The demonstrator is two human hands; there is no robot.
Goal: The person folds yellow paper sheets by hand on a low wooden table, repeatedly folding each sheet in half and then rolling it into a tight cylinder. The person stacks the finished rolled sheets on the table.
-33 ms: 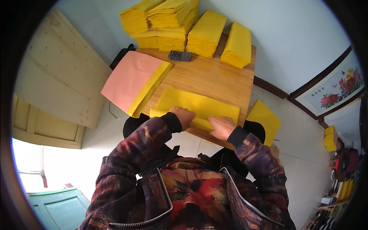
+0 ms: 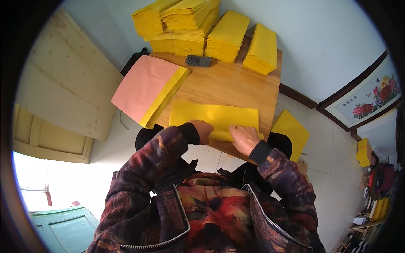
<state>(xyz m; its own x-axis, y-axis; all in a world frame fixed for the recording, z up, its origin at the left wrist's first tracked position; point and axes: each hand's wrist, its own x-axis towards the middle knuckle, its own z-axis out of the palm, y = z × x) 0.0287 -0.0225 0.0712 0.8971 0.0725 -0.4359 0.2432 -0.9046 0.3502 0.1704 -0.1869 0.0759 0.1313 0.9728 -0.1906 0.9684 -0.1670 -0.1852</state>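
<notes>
A sheet of yellow paper (image 2: 215,116) lies near the front edge of the wooden table (image 2: 223,82), its near edge turned up into a fold. Toward the left part of that fold, my left hand (image 2: 203,130) is closed on the paper with its fingers curled. My right hand (image 2: 244,138) grips the fold farther right, knuckles up, fingers bent over it. The undersides of both hands and the thumbs are mostly hidden. Left of the sheet rests a stack of paper (image 2: 145,86), pink on top with yellow edges showing along its right side.
Tall piles of folded yellow paper (image 2: 228,36) stand along the table's back, another pile (image 2: 261,48) at the right corner. A dark grey ridged block (image 2: 198,61) sits before them. More yellow paper (image 2: 291,133) lies right of the table. Wooden boards (image 2: 63,76) lean at left.
The yellow sheet's far and right edges have shifted slightly toward me and left. My two hands remain on the fold, with only small shifts of the fingers.
</notes>
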